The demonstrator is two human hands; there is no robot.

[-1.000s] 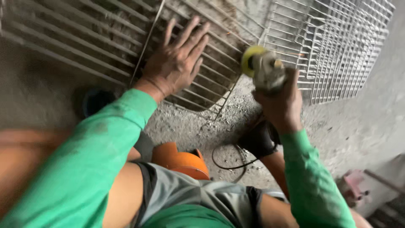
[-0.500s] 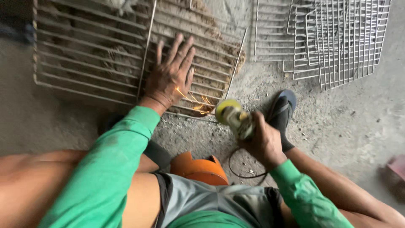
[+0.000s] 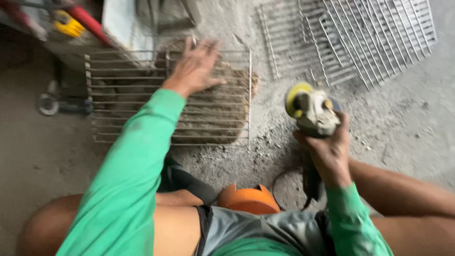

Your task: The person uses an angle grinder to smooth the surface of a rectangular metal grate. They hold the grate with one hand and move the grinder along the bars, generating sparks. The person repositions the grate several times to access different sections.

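My left hand (image 3: 195,67) lies flat with spread fingers on a wire grille (image 3: 142,95) that rests on the dusty concrete floor. My right hand (image 3: 327,149) grips an angle grinder (image 3: 310,109) with a yellow-rimmed disc, held in the air to the right of the grille and apart from it. Both arms wear green sleeves. The grinder's black cord (image 3: 308,185) loops on the floor below my right hand.
A stack of wire grilles (image 3: 350,40) lies at the upper right. An orange stool (image 3: 249,199) sits between my bare knees. At the upper left are a red-handled tool (image 3: 87,21), a yellow object (image 3: 66,26) and a small wheel (image 3: 48,103).
The view has swung, so the grille now lies flatter and to the left. My right hand has lifted the grinder away from the grille's edge; the sparks are gone. My left hand stays on the grille.
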